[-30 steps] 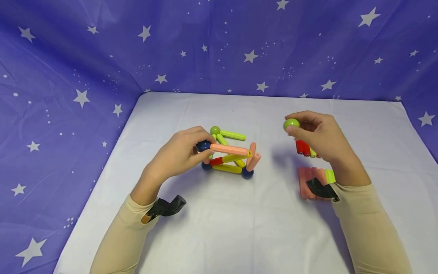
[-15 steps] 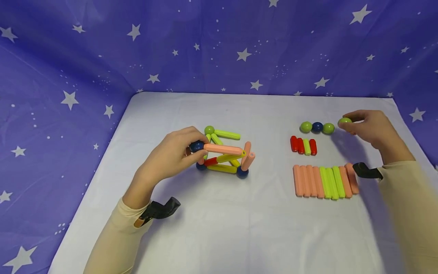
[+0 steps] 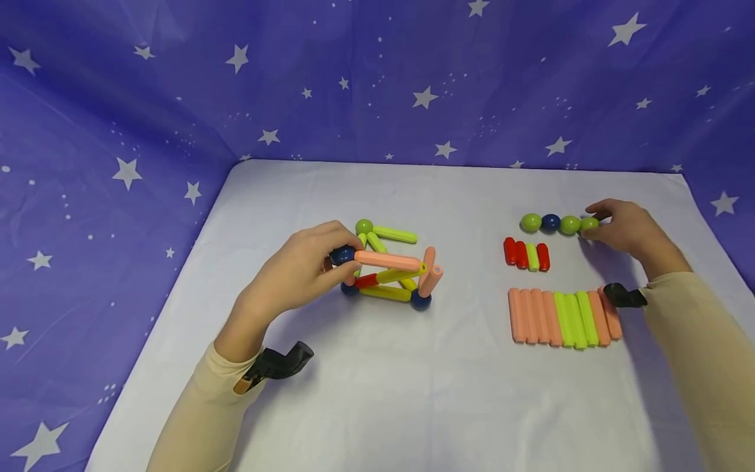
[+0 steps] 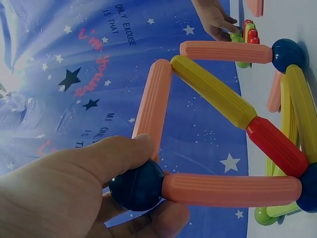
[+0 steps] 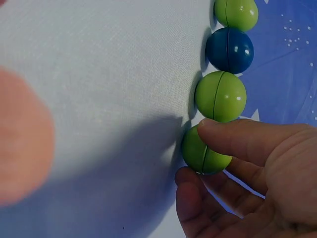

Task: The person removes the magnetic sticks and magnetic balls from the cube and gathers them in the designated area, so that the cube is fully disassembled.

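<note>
My left hand grips a dark blue ball between thumb and fingers. That ball is the raised corner of a structure of rods and balls; a salmon rod runs right from it, and another salmon rod joins it to a lower blue ball. Yellow rods, a short red rod and a green ball with green rods form other parts. At the right, my right hand pinches a green ball at the end of a row, against the neighbouring green ball.
The row also has a blue ball and another green ball. Several short red and green rods lie in front of it. Nearer me, longer salmon and green rods lie side by side on the white tablecloth.
My right hand has carried the green ball from near the middle out to the right, then slightly left to the row's end. The left hand keeps its hold on the blue ball.
</note>
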`<move>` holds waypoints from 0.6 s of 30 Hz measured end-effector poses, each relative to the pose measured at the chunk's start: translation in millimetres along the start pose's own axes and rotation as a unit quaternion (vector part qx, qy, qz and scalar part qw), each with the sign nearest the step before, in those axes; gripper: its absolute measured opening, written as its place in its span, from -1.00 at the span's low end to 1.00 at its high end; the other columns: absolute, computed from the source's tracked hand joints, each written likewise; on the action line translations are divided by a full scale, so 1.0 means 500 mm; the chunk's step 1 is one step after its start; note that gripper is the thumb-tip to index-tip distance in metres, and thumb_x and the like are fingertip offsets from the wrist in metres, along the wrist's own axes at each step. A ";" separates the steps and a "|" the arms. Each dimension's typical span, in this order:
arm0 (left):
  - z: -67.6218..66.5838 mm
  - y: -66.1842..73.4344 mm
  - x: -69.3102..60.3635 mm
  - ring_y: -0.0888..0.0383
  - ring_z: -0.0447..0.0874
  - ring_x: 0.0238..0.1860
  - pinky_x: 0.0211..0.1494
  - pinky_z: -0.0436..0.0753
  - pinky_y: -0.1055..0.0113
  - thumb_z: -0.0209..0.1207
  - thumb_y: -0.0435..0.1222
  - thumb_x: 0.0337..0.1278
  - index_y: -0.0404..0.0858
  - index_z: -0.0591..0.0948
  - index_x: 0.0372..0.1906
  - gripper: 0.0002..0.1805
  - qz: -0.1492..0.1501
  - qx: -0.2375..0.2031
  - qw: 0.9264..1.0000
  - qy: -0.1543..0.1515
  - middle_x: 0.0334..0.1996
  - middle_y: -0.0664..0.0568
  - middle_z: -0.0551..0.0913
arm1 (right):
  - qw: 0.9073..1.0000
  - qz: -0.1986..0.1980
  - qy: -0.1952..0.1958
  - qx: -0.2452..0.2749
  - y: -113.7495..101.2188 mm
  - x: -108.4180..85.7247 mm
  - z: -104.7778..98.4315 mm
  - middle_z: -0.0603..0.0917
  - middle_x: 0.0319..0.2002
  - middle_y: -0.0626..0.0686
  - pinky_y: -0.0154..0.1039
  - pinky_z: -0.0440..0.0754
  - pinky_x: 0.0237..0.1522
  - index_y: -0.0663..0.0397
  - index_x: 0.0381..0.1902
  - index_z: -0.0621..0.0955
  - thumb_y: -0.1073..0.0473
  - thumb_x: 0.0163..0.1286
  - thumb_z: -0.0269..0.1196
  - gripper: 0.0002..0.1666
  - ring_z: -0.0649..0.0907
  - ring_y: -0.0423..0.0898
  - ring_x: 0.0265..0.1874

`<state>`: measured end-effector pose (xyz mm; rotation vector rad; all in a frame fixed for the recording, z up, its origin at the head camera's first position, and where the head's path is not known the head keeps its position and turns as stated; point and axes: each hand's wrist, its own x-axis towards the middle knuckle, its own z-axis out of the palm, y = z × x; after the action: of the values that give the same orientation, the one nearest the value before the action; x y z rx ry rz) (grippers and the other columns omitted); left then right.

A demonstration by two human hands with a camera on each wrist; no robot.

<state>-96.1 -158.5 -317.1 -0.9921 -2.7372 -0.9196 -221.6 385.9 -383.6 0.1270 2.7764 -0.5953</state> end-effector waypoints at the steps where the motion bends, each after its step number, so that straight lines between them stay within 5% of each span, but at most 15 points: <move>1: 0.000 0.000 0.001 0.19 0.46 -0.48 -0.45 0.49 0.36 0.29 -0.19 0.23 -0.09 0.64 -0.09 -0.82 0.001 0.001 1.000 0.000 -0.21 0.22 0.56 | 1.000 0.000 0.002 -0.001 0.000 -0.001 -0.001 0.30 0.19 0.46 0.39 0.39 -0.02 0.32 0.33 0.29 0.04 0.34 0.26 -0.25 0.35 0.41 0.06; 11: 0.000 0.003 0.003 0.21 0.45 -0.49 -0.45 0.49 0.37 0.28 -0.17 0.24 -0.10 0.65 -0.08 -0.80 -0.003 0.005 1.000 -0.003 -0.21 0.21 0.56 | 1.000 0.006 0.006 -0.017 -0.003 -0.012 -0.011 0.32 0.18 0.47 0.38 0.45 -0.11 0.32 0.33 0.29 -0.04 0.30 0.28 -0.19 0.37 0.43 0.05; 18: 0.000 0.003 0.002 0.26 0.42 -0.49 -0.45 0.49 0.37 0.27 -0.15 0.25 -0.11 0.64 -0.08 -0.79 -0.005 0.009 1.000 -0.005 -0.21 0.21 0.56 | 0.996 -0.041 0.063 -0.042 -0.058 -0.053 -0.017 0.41 0.09 0.48 0.35 0.43 -0.10 0.35 0.26 0.35 0.03 0.31 0.27 -0.29 0.43 0.42 -0.02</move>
<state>-96.2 -157.2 -315.9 -0.9845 -2.7555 -0.8928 -203.1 362.6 -356.9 0.0338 2.9357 -0.5048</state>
